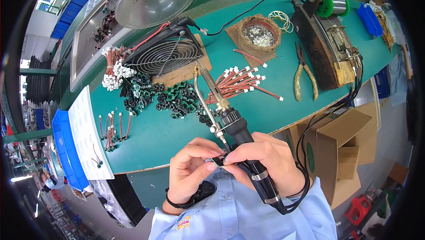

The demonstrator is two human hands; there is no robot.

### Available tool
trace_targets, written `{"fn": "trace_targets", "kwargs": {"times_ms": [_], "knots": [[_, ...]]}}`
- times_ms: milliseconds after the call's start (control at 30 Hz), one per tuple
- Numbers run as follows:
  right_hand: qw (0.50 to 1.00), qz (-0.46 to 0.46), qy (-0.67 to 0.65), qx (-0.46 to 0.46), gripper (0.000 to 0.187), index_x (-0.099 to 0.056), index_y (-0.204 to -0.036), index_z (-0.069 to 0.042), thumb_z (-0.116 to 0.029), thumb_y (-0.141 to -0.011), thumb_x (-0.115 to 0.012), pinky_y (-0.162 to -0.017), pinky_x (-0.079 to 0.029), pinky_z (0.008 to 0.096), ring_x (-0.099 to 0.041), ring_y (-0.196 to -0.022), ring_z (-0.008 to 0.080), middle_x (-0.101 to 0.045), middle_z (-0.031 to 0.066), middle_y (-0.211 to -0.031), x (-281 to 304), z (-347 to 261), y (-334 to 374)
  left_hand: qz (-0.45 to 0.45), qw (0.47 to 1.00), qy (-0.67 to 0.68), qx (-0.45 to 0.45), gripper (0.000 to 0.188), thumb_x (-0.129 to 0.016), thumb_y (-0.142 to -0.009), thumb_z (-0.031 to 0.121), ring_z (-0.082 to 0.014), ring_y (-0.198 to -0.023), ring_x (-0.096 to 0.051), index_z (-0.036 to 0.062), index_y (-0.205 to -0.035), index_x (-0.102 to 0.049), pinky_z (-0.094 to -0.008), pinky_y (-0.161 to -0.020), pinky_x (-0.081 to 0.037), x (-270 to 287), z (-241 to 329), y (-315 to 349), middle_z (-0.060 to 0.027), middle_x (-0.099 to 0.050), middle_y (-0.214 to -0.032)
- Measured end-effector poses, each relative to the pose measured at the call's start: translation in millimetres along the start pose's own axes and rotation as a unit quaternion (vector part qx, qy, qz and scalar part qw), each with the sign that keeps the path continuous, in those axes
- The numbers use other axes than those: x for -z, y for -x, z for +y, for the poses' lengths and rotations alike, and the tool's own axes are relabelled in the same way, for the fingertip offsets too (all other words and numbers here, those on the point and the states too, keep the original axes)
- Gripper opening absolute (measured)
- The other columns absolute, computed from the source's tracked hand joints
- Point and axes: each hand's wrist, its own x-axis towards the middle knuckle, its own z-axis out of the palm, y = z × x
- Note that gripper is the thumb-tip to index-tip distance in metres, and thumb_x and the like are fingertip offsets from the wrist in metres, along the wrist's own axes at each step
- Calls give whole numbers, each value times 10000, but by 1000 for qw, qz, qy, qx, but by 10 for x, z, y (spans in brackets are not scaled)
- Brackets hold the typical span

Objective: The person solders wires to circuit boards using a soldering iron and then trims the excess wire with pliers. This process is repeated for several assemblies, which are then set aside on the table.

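Note:
Close in front of my chest, my left hand [190, 167] pinches a small dark part with a greenish edge [218, 162], which looks like a little circuit board. My right hand [268, 158] is closed around a black soldering iron [237, 127], with its thumb and finger also at the small part. A bent metal solder-feed tube [201, 93] runs along the iron toward its tip, which points away over the bench. Beyond the iron lie red-and-black wire leads with white connectors [234, 80]. Left of it are heaps of small dark green-and-black parts [177, 100].
On the green bench [150, 147] stand a fan with a wire guard [166, 56], a bowl of solder scraps [259, 36], pliers [305, 74] and a solder feeder [323, 40] with a green-rimmed spool [330, 0]. Finished-looking wired parts [115, 131] lie left, beside a blue bin [68, 151]. Cardboard boxes [341, 138] stand right.

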Motion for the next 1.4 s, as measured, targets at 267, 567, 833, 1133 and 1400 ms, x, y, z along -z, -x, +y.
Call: {"fn": "trace_targets", "kwargs": {"times_ms": [267, 567, 833, 1133, 1400], "knots": [[1000, -22, -7, -20, 438, -511, -975, -84, 40, -640, -764, -586, -483, 283, -620, -643, 197, -635, 34, -825, 30, -13, -22, -40, 999, 10, 15, 192, -563, -810, -79, -220, -944, -554, -27, -994, -562, -330, -831, -443, 26, 64, -12, -173, -552, -1013], [999, -30, -12, -29, 436, -512, -971, -83, 44, -639, -764, -600, -491, 284, -630, -661, 195, -635, 34, -828, 24, -23, -30, -36, 999, 26, 11, 193, -563, -810, -79, -223, -945, -553, -29, -996, -560, -336, -836, -441, 27, 48, -1, -171, -554, -1006], [998, -13, -57, -38, 372, -540, -990, -53, 57, -670, -697, -595, -466, 295, -577, -668, 221, -615, 50, -902, 12, 0, -3, -29, 999, 2, 17, 205, -564, -804, -81, -232, -983, -555, -32, -1003, -559, -345, -858, -437, -8, 128, 5, -187, -563, -1034], [996, -7, -43, -74, 368, -540, -992, -52, 35, -682, -718, -615, -474, 278, -596, -686, 192, -622, 67, -878, 23, 36, 12, -35, 998, -41, 24, 174, -536, -815, -83, -233, -1007, -557, 5, -964, -517, -364, -882, -431, 12, 110, -26, -183, -578, -1048], [994, 42, 42, -95, 404, -504, -1039, -49, -28, -707, -733, -672, -473, 276, -601, -751, 190, -622, 79, -894, 44, 138, -6, 26, 998, 30, 44, 135, -543, -816, -23, -221, -963, -558, 34, -914, -471, -356, -867, -427, 3, 44, -77, -183, -585, -1017]]}}
